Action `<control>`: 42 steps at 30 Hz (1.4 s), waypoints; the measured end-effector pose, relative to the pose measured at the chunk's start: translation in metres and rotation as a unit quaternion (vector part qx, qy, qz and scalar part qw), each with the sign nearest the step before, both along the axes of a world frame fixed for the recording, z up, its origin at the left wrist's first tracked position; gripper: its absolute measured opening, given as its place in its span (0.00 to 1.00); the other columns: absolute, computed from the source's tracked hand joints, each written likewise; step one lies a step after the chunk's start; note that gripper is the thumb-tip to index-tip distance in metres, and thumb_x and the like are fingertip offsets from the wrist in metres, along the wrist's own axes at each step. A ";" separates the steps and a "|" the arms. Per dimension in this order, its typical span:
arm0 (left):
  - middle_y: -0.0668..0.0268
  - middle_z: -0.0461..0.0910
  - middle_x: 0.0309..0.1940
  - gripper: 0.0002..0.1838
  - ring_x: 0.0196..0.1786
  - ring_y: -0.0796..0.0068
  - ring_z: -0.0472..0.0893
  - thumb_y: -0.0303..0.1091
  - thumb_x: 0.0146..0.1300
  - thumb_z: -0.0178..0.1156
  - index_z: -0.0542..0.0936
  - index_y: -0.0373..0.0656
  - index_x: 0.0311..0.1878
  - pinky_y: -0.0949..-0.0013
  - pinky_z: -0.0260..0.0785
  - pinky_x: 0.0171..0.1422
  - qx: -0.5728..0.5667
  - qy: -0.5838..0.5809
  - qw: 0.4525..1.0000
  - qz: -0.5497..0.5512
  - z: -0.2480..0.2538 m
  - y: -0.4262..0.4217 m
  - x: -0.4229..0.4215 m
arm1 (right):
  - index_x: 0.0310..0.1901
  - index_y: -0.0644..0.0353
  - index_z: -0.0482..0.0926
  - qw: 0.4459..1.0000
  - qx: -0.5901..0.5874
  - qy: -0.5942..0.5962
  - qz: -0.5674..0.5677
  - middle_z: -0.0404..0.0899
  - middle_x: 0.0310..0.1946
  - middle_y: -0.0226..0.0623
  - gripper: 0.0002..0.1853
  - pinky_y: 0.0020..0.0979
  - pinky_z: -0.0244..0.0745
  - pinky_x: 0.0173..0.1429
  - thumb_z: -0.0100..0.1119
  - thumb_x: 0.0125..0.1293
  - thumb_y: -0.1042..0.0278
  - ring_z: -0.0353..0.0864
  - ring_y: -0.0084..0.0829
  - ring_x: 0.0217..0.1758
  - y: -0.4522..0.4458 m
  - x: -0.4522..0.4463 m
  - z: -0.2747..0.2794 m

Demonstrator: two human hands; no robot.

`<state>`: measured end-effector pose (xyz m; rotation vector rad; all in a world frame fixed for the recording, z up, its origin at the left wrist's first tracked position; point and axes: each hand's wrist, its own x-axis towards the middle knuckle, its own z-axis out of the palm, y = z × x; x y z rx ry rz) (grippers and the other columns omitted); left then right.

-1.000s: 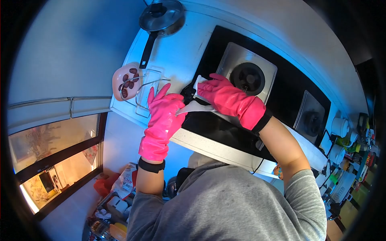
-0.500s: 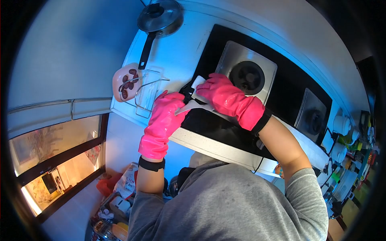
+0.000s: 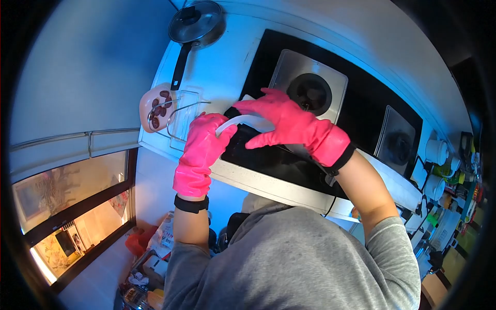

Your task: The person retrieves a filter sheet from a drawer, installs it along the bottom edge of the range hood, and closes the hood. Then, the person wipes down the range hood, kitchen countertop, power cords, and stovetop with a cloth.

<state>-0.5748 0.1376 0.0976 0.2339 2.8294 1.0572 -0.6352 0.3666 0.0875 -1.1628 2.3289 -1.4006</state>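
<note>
Glossy pink rubber-gloved left hand [image 3: 204, 139] clamped on curved white strip [image 3: 237, 120]; right hand [image 3: 289, 121], gloved alike, thumb and fingers apart, at strip's 3 o'clock end.

On the white countertop [image 3: 235, 49] we observe a saucepan [image 3: 204, 33] with a glass lid, its black handle [image 3: 181, 66] reaching toward a pink dish [image 3: 145, 112]. The dish holds dark red oval pieces, probably dates [image 3: 156, 112]. Beside it we record a metal wire rack [image 3: 190, 105], wires crossing over the dish in our view. Lower left, we note a window [image 3: 70, 188] and a red bag [image 3: 136, 241]; far right, two white round containers [image 3: 436, 152], one nearer us.
</note>
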 end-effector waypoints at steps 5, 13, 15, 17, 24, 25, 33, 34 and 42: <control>0.52 0.82 0.34 0.13 0.43 0.50 0.80 0.36 0.58 0.69 0.84 0.37 0.40 0.53 0.70 0.50 -0.052 0.034 0.998 0.013 0.005 0.002 0.003 | 0.53 0.53 0.83 0.975 0.040 -0.218 0.005 0.85 0.36 0.39 0.18 0.45 0.68 0.65 0.68 0.61 0.65 0.83 0.40 0.44 0.001 -0.010 -0.022; 0.51 0.80 0.27 0.12 0.36 0.45 0.78 0.34 0.56 0.69 0.79 0.36 0.26 0.51 0.70 0.43 -0.175 0.066 0.982 0.016 0.002 0.000 -0.004 | 0.50 0.54 0.83 0.990 0.097 0.025 -0.102 0.84 0.44 0.45 0.20 0.45 0.73 0.57 0.70 0.55 0.61 0.82 0.49 0.47 -0.012 0.002 -0.040; 0.51 0.80 0.26 0.11 0.35 0.45 0.78 0.33 0.55 0.69 0.79 0.36 0.25 0.50 0.70 0.42 -0.171 0.116 0.978 0.015 -0.010 -0.001 -0.005 | 0.54 0.54 0.79 0.972 0.043 0.151 -0.174 0.82 0.45 0.45 0.22 0.47 0.68 0.65 0.68 0.55 0.68 0.79 0.49 0.50 -0.007 0.009 -0.022; 0.51 0.79 0.26 0.11 0.33 0.45 0.78 0.32 0.54 0.69 0.78 0.36 0.25 0.50 0.70 0.41 -0.164 0.166 0.972 0.012 -0.015 0.000 -0.005 | 0.55 0.54 0.79 0.970 0.031 0.174 -0.164 0.82 0.45 0.44 0.22 0.46 0.69 0.62 0.67 0.55 0.69 0.79 0.49 0.50 0.002 0.014 -0.003; 0.51 0.79 0.28 0.10 0.36 0.46 0.78 0.33 0.55 0.68 0.80 0.37 0.28 0.50 0.71 0.42 -0.159 0.164 0.972 0.056 -0.021 0.004 -0.007 | 0.50 0.57 0.80 0.985 0.018 0.168 -0.036 0.80 0.38 0.44 0.17 0.43 0.71 0.58 0.64 0.57 0.75 0.79 0.48 0.44 -0.001 0.042 -0.049; 0.52 0.78 0.27 0.09 0.35 0.46 0.78 0.33 0.54 0.68 0.79 0.38 0.26 0.49 0.70 0.41 -0.144 0.174 0.972 0.064 -0.022 0.004 -0.008 | 0.50 0.57 0.80 0.983 0.012 0.176 -0.043 0.80 0.38 0.44 0.17 0.43 0.71 0.58 0.63 0.58 0.75 0.78 0.49 0.44 -0.002 0.044 -0.057; 0.51 0.82 0.32 0.11 0.38 0.47 0.80 0.35 0.58 0.68 0.82 0.35 0.34 0.53 0.72 0.47 -0.178 0.109 0.977 0.038 -0.004 0.016 -0.010 | 0.53 0.59 0.79 0.993 -0.012 0.079 -0.086 0.80 0.39 0.46 0.17 0.42 0.71 0.57 0.63 0.62 0.71 0.78 0.49 0.44 -0.010 0.046 -0.056; 0.52 0.82 0.33 0.11 0.39 0.48 0.80 0.34 0.58 0.68 0.82 0.35 0.34 0.54 0.73 0.47 -0.159 0.095 0.982 0.027 -0.002 0.021 -0.010 | 0.55 0.59 0.79 0.993 -0.009 0.082 -0.086 0.80 0.40 0.47 0.18 0.42 0.71 0.56 0.63 0.62 0.70 0.78 0.49 0.44 -0.010 0.047 -0.059; 0.56 0.84 0.43 0.17 0.51 0.50 0.79 0.38 0.57 0.68 0.84 0.36 0.45 0.52 0.68 0.57 -0.142 0.227 0.963 -0.016 -0.019 0.050 0.034 | 0.59 0.61 0.75 0.975 -0.079 -0.189 -0.091 0.80 0.49 0.53 0.21 0.38 0.73 0.60 0.60 0.65 0.71 0.79 0.46 0.57 0.004 0.043 -0.055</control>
